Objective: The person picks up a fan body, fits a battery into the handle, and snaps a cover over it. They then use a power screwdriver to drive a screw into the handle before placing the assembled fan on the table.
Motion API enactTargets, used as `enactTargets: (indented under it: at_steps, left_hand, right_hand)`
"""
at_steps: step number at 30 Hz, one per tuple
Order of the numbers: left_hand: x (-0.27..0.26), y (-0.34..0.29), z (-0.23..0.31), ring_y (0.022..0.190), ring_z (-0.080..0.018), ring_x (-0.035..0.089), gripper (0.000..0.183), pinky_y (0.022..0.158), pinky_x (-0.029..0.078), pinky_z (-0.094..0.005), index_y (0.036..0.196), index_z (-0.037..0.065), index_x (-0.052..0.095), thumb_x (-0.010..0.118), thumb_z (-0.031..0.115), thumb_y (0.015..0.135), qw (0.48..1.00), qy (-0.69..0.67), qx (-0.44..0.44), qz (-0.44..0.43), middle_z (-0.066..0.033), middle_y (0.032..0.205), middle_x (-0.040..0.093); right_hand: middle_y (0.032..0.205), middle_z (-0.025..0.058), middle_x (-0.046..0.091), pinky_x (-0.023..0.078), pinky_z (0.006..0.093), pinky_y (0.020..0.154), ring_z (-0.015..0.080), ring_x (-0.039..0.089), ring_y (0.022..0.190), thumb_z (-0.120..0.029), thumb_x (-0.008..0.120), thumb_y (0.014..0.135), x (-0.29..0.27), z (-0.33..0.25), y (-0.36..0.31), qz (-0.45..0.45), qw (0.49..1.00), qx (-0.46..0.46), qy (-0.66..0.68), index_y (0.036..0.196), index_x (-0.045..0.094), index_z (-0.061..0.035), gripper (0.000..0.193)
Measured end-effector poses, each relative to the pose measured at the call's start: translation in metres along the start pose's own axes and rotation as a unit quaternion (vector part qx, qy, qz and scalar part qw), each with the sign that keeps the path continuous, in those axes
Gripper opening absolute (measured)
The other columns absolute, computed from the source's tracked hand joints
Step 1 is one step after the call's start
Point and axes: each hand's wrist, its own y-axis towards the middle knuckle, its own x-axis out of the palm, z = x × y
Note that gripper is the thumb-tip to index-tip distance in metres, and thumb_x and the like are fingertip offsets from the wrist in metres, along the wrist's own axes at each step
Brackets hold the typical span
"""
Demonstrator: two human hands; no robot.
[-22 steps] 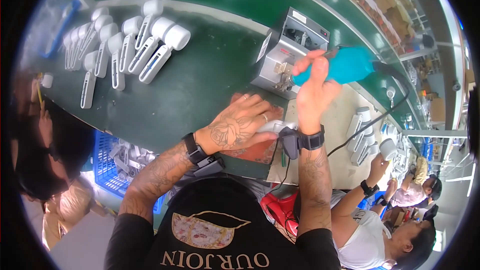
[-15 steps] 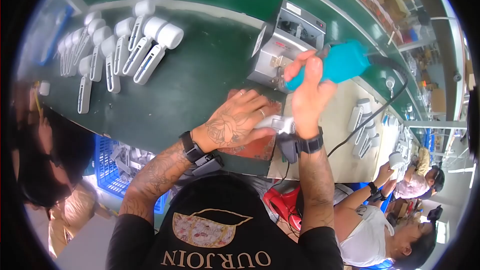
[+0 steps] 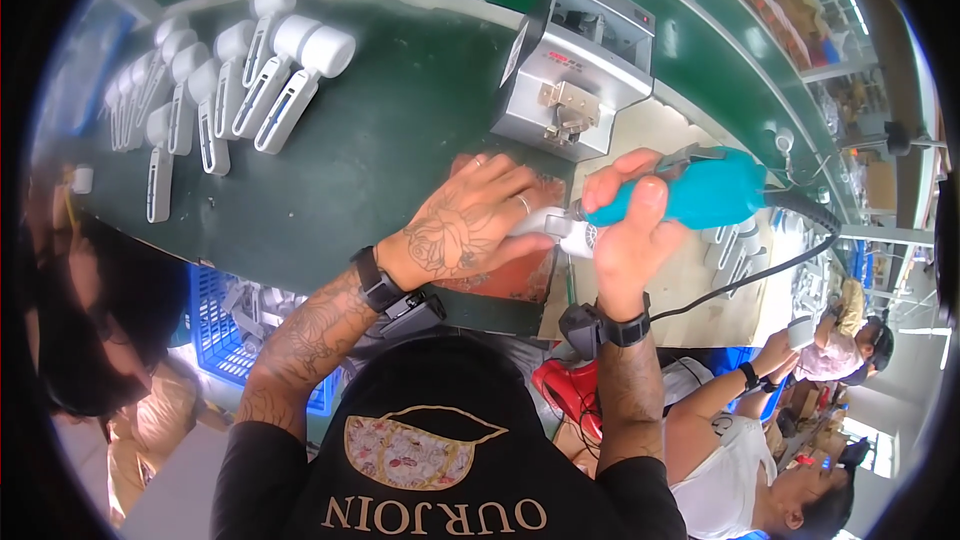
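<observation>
My left hand lies over a small white handheld fan, its fingers wrapped round the handle and pressing it onto a reddish-brown mat. The fan's grilled head points right, toward my other wrist. A teal electric screwdriver is gripped in my right hand, lying nearly level. Its tip reaches left to the fan beside my left fingers; whether it touches a screw is too small to tell. Just beyond stands a silver screw feeder, nearest to my right hand.
Several white fans lie at the far left of the green table. More fans rest on cardboard at right. The screwdriver's black cable loops there. A blue basket sits below left. Co-workers are on both sides.
My right hand has brought the screwdriver down from the front of the screw feeder to the fan. The left hand keeps its hold on the fan.
</observation>
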Motion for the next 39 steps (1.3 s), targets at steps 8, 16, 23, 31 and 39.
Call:
enactTargets:
  at_steps: [8, 16, 23, 31, 39]
  left_hand:
    - [0.001, 0.000, 0.001, 0.103, -0.0282, 0.055, 0.054, 0.090, 0.045, -0.0420, 0.133, 0.006, 0.060, 0.072, 0.035, 0.090, 1.000, 0.015, 0.001, -0.013, -0.0088, 0.111, 0.058]
    - [0.002, -0.001, -0.002, 0.101, -0.0292, 0.055, 0.049, 0.090, 0.045, -0.0418, 0.130, 0.005, 0.061, 0.071, 0.031, 0.089, 1.000, 0.011, 0.006, 0.006, -0.0098, 0.108, 0.057]
    - [-0.002, -0.003, 0.002, 0.101, -0.0298, 0.056, 0.037, 0.091, 0.048, -0.0426, 0.119, 0.009, 0.064, 0.071, 0.027, 0.086, 1.000, -0.007, -0.002, 0.005, -0.0092, 0.112, 0.059]
    - [0.000, -0.003, -0.002, 0.099, -0.0283, 0.055, 0.040, 0.089, 0.046, -0.0421, 0.122, 0.008, 0.063, 0.070, 0.029, 0.088, 1.000, -0.003, -0.001, 0.015, -0.0089, 0.108, 0.058]
    - [-0.005, -0.002, 0.001, 0.100, -0.0276, 0.054, 0.046, 0.084, 0.045, -0.0438, 0.125, 0.010, 0.062, 0.070, 0.029, 0.085, 1.000, 0.006, 0.000, 0.007, -0.0071, 0.105, 0.056]
  right_hand:
    - [0.072, 0.0079, 0.053, 0.047, 0.0341, 0.062, 0.0183, 0.053, 0.063, -0.041, 0.060, 0.104, -0.003, 0.015, -0.001, -0.014, 0.999, -0.006, 0.038, 0.099, 0.050, -0.0020, 0.040]
    - [0.074, 0.0077, 0.056, 0.047, 0.0324, 0.062, 0.0184, 0.056, 0.066, -0.035, 0.053, 0.108, 0.010, -0.004, 0.022, 0.023, 0.999, 0.018, -0.020, 0.106, 0.055, 0.0018, 0.037]
    - [0.075, 0.0067, 0.059, 0.047, 0.0300, 0.061, 0.0164, 0.059, 0.066, -0.032, 0.057, 0.107, 0.034, 0.021, 0.073, 0.036, 0.994, -0.097, -0.046, 0.101, 0.060, 0.0015, 0.034]
    - [0.072, 0.0065, 0.057, 0.047, 0.0317, 0.061, 0.0171, 0.057, 0.065, -0.033, 0.057, 0.106, 0.026, 0.006, 0.046, 0.027, 0.999, -0.025, -0.004, 0.101, 0.057, 0.0015, 0.035]
    - [0.069, 0.0088, 0.054, 0.047, 0.0359, 0.062, 0.0201, 0.055, 0.063, -0.049, 0.062, 0.101, 0.003, -0.023, -0.017, 0.036, 0.999, -0.008, 0.010, 0.110, 0.052, 0.0038, 0.054]
